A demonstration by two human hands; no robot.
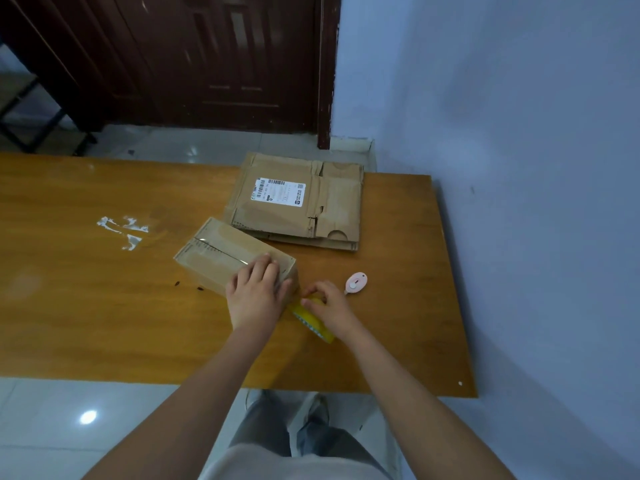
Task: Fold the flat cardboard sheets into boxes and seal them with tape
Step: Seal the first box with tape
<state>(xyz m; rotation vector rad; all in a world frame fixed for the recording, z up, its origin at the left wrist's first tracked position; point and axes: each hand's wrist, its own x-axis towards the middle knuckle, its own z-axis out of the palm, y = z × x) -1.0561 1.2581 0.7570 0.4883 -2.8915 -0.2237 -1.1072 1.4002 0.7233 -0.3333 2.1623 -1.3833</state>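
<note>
Pressing flat on the near end of the box (232, 258), the left hand (257, 295) keeps straight fingers, its grip open. Just right of the box, the right hand (329, 308) pinches the tape roll (311, 320). Behind the box lie flat sheets (298, 200) on the worktop (104, 306); a pink cutter (355, 282) sits right.

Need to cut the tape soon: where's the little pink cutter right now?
In the head view, the pink cutter lies on the table, just right of the right hand holding the yellow tape roll, nearer than the flat cardboard stack.
</note>
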